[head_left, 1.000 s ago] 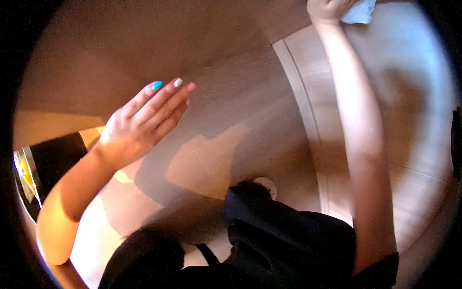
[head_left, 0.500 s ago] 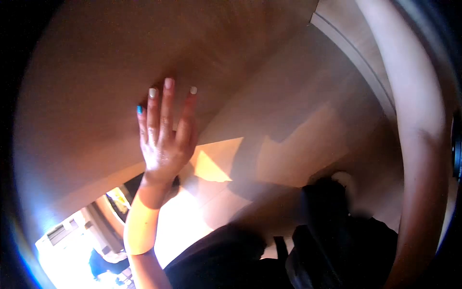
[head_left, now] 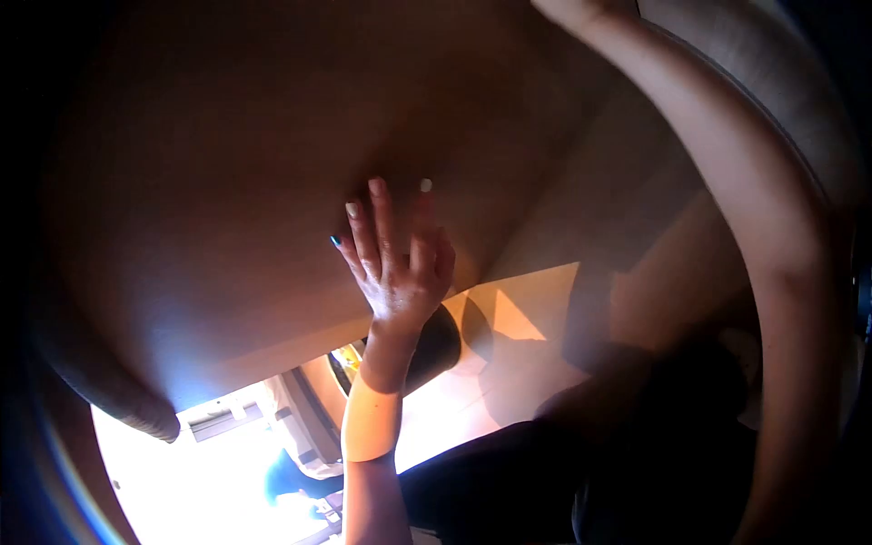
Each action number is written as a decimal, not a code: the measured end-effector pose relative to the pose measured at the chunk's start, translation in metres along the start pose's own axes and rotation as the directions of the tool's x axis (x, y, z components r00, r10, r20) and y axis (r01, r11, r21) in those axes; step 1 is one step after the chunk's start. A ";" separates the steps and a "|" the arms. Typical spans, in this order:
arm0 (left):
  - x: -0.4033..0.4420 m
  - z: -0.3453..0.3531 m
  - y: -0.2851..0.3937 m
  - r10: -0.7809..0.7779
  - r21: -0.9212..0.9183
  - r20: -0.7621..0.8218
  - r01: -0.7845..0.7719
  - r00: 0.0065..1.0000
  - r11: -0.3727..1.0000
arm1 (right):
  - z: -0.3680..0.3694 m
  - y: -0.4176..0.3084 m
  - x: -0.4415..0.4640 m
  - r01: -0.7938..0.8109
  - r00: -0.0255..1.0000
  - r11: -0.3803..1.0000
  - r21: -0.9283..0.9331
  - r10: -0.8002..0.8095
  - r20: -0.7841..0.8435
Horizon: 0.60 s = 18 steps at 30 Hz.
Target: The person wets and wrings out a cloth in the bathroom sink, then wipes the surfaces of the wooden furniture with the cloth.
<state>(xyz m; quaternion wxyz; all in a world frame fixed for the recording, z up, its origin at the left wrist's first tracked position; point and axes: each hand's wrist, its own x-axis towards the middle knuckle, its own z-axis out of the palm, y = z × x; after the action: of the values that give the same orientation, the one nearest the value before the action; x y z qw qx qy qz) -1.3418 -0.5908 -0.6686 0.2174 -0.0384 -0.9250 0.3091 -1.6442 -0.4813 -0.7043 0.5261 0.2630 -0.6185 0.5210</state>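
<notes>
My left hand (head_left: 395, 272) lies against a large brown panel (head_left: 227, 209) with its fingers spread. Its nails are painted, one of them blue, and nothing is held in it. Sunlight crosses the forearm. From the right side my other arm reaches up to the top edge, where only the base of my right hand (head_left: 574, 11) shows near the panel. The fingers of that hand are out of the picture, so what they touch is hidden.
Behind my left wrist stands a dark round container (head_left: 438, 350). Beside it is a pale, box-like object (head_left: 304, 422) in strong glare. A rounded edge (head_left: 118, 395) curves at the lower left. Dark clothing (head_left: 509, 481) covers my legs below.
My view has shifted, so my left hand appears farther right and slightly lower, still spread on the panel. My right arm has swung leftward at the top, bringing its wrist into view.
</notes>
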 end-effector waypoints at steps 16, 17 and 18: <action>0.015 0.006 -0.001 0.133 -0.190 -0.200 -0.171 0.971 0.967 | -0.009 -0.147 -0.152 -0.928 0.369 -0.271 0.253 -0.591 0.717; 0.013 0.005 0.003 0.160 -0.191 -0.193 -0.197 0.968 0.962 | -0.005 -0.142 -0.151 -0.907 0.412 -0.340 0.249 -0.590 0.695; 0.007 0.005 0.006 0.189 -0.193 -0.180 -0.223 0.965 0.956 | -0.002 -0.139 -0.150 -0.878 0.458 -0.413 0.240 -0.582 0.672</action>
<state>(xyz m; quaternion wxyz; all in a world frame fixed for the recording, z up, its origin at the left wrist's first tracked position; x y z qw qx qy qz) -1.3507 -0.5871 -0.6731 0.2517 -0.1825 -0.9231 0.2262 -1.4753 -0.5569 -0.7924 -0.4697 0.5801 -0.0698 0.6618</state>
